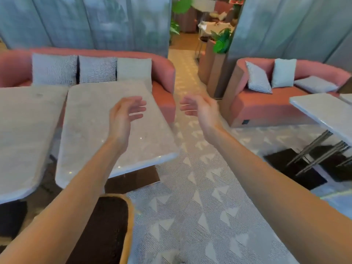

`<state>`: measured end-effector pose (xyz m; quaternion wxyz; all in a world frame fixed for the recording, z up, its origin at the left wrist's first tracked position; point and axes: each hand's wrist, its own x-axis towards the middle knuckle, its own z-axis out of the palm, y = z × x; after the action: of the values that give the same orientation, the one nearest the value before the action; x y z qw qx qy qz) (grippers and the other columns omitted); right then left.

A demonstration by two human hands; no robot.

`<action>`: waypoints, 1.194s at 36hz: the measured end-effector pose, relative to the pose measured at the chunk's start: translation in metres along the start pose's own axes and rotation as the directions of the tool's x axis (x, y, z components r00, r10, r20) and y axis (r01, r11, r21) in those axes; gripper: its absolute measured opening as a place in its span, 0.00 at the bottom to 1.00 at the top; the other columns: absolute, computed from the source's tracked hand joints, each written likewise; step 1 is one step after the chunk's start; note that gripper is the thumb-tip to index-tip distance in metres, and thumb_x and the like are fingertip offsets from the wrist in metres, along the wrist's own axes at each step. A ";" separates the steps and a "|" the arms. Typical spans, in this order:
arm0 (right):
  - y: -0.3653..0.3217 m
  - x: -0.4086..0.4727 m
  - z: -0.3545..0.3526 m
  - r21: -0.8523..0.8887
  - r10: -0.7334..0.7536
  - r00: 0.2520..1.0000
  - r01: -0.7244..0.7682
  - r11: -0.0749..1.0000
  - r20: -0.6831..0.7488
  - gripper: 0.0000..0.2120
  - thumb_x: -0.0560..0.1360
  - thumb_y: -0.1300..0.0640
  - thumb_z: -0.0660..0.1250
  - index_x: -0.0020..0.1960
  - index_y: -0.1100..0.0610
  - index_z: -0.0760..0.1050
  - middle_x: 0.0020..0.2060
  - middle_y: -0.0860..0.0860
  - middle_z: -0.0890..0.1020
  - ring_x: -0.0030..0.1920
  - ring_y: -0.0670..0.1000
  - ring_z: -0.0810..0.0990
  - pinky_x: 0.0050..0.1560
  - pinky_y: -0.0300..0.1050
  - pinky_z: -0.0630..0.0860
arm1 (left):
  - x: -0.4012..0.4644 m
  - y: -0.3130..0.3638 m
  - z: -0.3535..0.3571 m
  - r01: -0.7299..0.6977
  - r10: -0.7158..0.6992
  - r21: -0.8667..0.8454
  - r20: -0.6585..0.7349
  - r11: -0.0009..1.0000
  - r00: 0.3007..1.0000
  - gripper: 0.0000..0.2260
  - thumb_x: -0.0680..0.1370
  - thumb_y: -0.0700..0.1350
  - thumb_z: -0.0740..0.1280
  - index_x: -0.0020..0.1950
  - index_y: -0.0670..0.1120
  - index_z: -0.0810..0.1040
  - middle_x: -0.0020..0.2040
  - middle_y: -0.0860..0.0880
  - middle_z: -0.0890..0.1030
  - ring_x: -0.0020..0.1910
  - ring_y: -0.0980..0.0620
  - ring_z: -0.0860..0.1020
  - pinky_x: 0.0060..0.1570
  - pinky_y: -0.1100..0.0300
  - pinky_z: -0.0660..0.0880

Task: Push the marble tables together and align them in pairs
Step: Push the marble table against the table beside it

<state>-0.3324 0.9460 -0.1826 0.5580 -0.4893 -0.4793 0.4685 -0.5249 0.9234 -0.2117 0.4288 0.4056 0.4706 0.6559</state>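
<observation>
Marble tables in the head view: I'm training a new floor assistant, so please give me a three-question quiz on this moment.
1. True or false: the left hand grips the edge of the nearer marble table.
2. What lies between the two marble tables on the left, the nearer one and the far-left marble table?
A. a narrow gap
B. a cushion
C. a plant
3. Fill in: the right hand is raised over the patterned ____.

Key
1. False: both hands are open, fingers relaxed, holding nothing.
2. A: the gap is narrow at the sofa end and wider toward the camera.
3. carpet
</observation>
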 end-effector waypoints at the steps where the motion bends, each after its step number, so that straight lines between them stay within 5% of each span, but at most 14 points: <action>1: 0.007 0.018 -0.008 -0.019 0.022 1.000 -0.022 1.000 0.003 0.09 0.78 0.61 0.64 0.52 0.66 0.79 0.43 0.58 0.83 0.40 0.54 0.81 0.42 0.44 0.74 | 0.012 -0.012 0.014 0.023 -0.023 0.002 -0.015 1.000 1.000 0.10 0.80 0.40 0.59 0.51 0.43 0.81 0.48 0.42 0.84 0.49 0.45 0.82 0.51 0.53 0.77; 9: 0.038 0.153 -0.021 -0.088 0.146 0.977 -0.134 0.987 0.152 0.09 0.78 0.63 0.63 0.52 0.69 0.79 0.42 0.59 0.82 0.34 0.48 0.81 0.33 0.33 0.76 | 0.104 -0.057 0.071 0.113 -0.106 0.027 -0.176 0.993 0.979 0.10 0.79 0.39 0.60 0.49 0.43 0.81 0.47 0.43 0.84 0.47 0.46 0.82 0.48 0.56 0.77; 12: 0.057 0.205 -0.002 -0.136 0.177 0.954 -0.148 0.980 0.240 0.13 0.78 0.62 0.64 0.55 0.71 0.79 0.45 0.60 0.83 0.42 0.55 0.81 0.41 0.40 0.79 | 0.148 -0.070 0.068 0.116 -0.098 0.057 -0.256 0.992 0.962 0.10 0.79 0.40 0.59 0.50 0.43 0.81 0.47 0.43 0.83 0.47 0.46 0.81 0.48 0.54 0.76; 15: 0.081 0.257 0.026 -0.200 0.190 0.915 -0.124 0.972 0.356 0.09 0.78 0.61 0.64 0.49 0.66 0.80 0.43 0.57 0.84 0.42 0.53 0.81 0.50 0.53 0.78 | 0.195 -0.086 0.061 0.104 -0.069 0.089 -0.330 0.990 0.941 0.09 0.78 0.40 0.60 0.48 0.45 0.81 0.46 0.44 0.83 0.46 0.47 0.81 0.47 0.55 0.76; 19: 0.118 0.325 0.068 -0.265 0.180 0.840 -0.045 0.963 0.512 0.06 0.78 0.59 0.65 0.45 0.58 0.80 0.40 0.52 0.84 0.39 0.49 0.81 0.43 0.43 0.75 | 0.254 -0.122 0.051 0.080 -0.026 0.111 -0.424 0.991 0.905 0.08 0.77 0.43 0.62 0.46 0.47 0.81 0.46 0.45 0.84 0.44 0.49 0.82 0.46 0.56 0.76; 23: 0.149 0.375 0.106 -0.333 0.215 0.753 0.006 0.943 0.622 0.06 0.76 0.57 0.66 0.43 0.54 0.80 0.40 0.52 0.85 0.40 0.50 0.83 0.45 0.45 0.76 | 0.294 -0.157 0.043 0.095 -0.029 0.088 -0.565 0.991 0.824 0.08 0.77 0.45 0.63 0.48 0.47 0.81 0.46 0.46 0.84 0.45 0.50 0.82 0.47 0.55 0.77; 28: 0.194 0.413 0.137 -0.455 0.321 0.565 0.111 0.883 0.760 0.06 0.75 0.56 0.66 0.44 0.57 0.80 0.41 0.52 0.85 0.38 0.49 0.82 0.45 0.47 0.76 | 0.302 -0.209 0.044 0.188 -0.116 0.016 -0.736 0.982 0.667 0.09 0.76 0.47 0.63 0.49 0.47 0.81 0.48 0.47 0.84 0.47 0.51 0.81 0.50 0.56 0.77; 31: 0.220 0.422 0.145 -0.524 0.384 0.466 0.219 0.823 0.797 0.10 0.77 0.56 0.65 0.48 0.61 0.81 0.45 0.56 0.85 0.45 0.55 0.84 0.51 0.53 0.78 | 0.289 -0.238 0.047 0.293 -0.167 0.014 -0.795 0.956 0.583 0.08 0.73 0.50 0.62 0.46 0.51 0.81 0.45 0.52 0.83 0.46 0.55 0.80 0.48 0.60 0.75; 32: 0.234 0.426 0.152 -0.531 0.412 0.384 0.285 0.798 0.826 0.09 0.78 0.56 0.65 0.47 0.61 0.81 0.45 0.57 0.85 0.47 0.57 0.83 0.53 0.53 0.77 | 0.281 -0.254 0.047 0.335 -0.172 0.011 -0.842 0.942 0.512 0.09 0.73 0.50 0.62 0.45 0.51 0.81 0.45 0.52 0.83 0.46 0.55 0.80 0.49 0.60 0.74; 34: 0.250 0.427 0.149 -0.511 0.403 0.327 0.403 0.759 0.855 0.08 0.79 0.55 0.64 0.44 0.56 0.79 0.41 0.54 0.84 0.47 0.56 0.82 0.47 0.44 0.74 | 0.268 -0.276 0.049 0.430 -0.221 0.009 -0.848 0.903 0.481 0.09 0.73 0.48 0.63 0.48 0.49 0.81 0.48 0.49 0.82 0.53 0.50 0.80 0.57 0.54 0.74; 37: 0.285 0.427 0.146 -0.391 0.413 0.105 0.589 0.707 0.905 0.09 0.80 0.54 0.64 0.51 0.56 0.80 0.48 0.53 0.83 0.52 0.54 0.80 0.42 0.37 0.65 | 0.243 -0.320 0.065 0.607 -0.252 0.032 -0.892 0.794 0.376 0.16 0.73 0.48 0.62 0.54 0.44 0.83 0.60 0.41 0.80 0.65 0.41 0.75 0.70 0.46 0.67; 39: 0.309 0.424 0.137 -0.254 0.422 -0.062 0.716 0.650 0.904 0.12 0.80 0.53 0.63 0.59 0.58 0.79 0.59 0.56 0.80 0.63 0.55 0.75 0.55 0.39 0.65 | 0.227 -0.343 0.086 0.738 -0.258 0.089 -0.903 0.669 0.343 0.21 0.73 0.53 0.61 0.59 0.45 0.83 0.67 0.43 0.77 0.69 0.43 0.71 0.72 0.47 0.62; 43: 0.346 0.420 0.113 0.042 0.417 -0.357 0.799 0.600 0.836 0.19 0.80 0.51 0.62 0.68 0.57 0.73 0.70 0.55 0.72 0.73 0.56 0.66 0.72 0.52 0.64 | 0.210 -0.389 0.135 0.873 -0.155 0.192 -0.945 0.447 0.287 0.15 0.80 0.51 0.64 0.65 0.50 0.80 0.74 0.48 0.71 0.71 0.44 0.67 0.73 0.48 0.57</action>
<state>-0.4211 1.4019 -0.4883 -0.2270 0.0619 -0.9334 0.2708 -0.3918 1.2315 -0.5289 0.1648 -0.0323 0.9321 0.3210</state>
